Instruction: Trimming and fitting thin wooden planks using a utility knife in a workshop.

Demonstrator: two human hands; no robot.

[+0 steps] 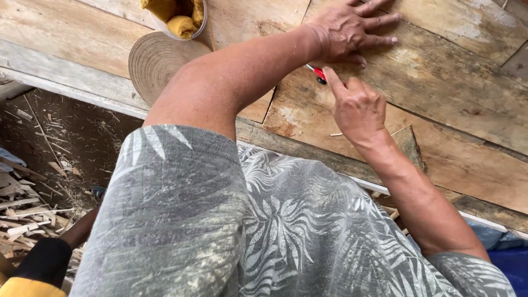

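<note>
My left hand [346,27] lies flat on a weathered wooden board [440,82], fingers spread and pointing right. Just below it, my right hand [357,107] is closed around a small red-tipped tool [319,74], whose tip touches the board near my left wrist. Most of the tool is hidden inside the fist, so I cannot tell what kind it is. My forearms and a grey leaf-patterned shirt [220,220] fill the lower part of the view.
A round coil of thin wood strip [157,63] lies at the upper left beside a clear tub of yellow lumps [181,19]. Wood scraps [27,214] litter the dirt floor at left. Something black and yellow [38,269] sits bottom left, and blue sheeting [506,264] bottom right.
</note>
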